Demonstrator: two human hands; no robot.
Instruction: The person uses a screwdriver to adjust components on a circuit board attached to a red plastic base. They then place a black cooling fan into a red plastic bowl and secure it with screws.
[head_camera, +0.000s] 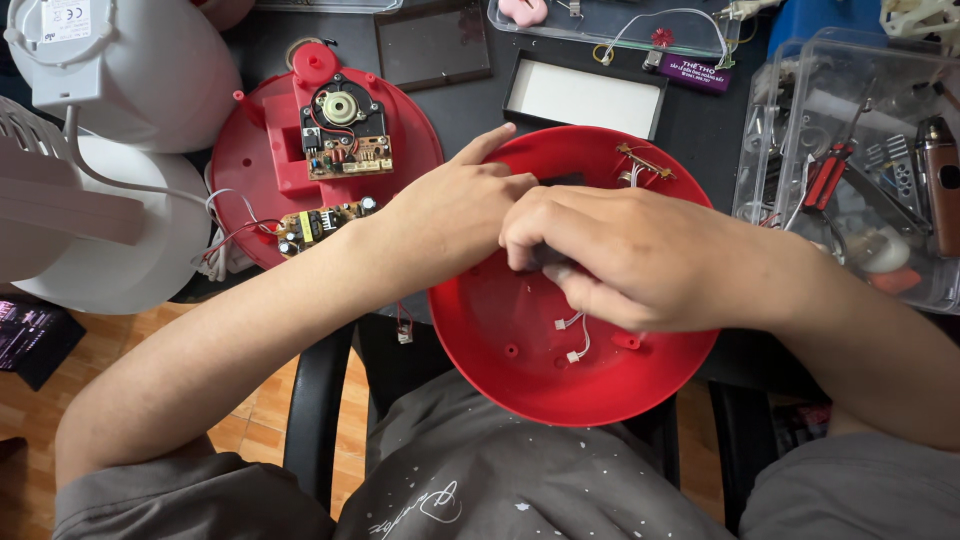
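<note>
Dark counter (470, 105) cluttered; red round shell (520, 350) at its near edge over lap. Left hand (450, 215) braces rim, fingers loosely spread; right hand (610, 255) fingers pinching small dark part inside. Thin white wires (575, 335) could snap if tugged

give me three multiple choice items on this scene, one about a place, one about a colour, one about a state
1. Where do both hands work?
A. inside the red shell
B. on the white fan
C. in the clear box

2. What colour is the round base with the motor?
A. blue
B. red
C. green

3. How do the white connectors in the shell lie?
A. plugged into a board
B. loose, unplugged
C. taped down

Answers:
1 A: the left hand and right hand meet inside the red shell.
2 B: the round base under the motor is red.
3 B: the white connectors end free on the shell floor.
</note>
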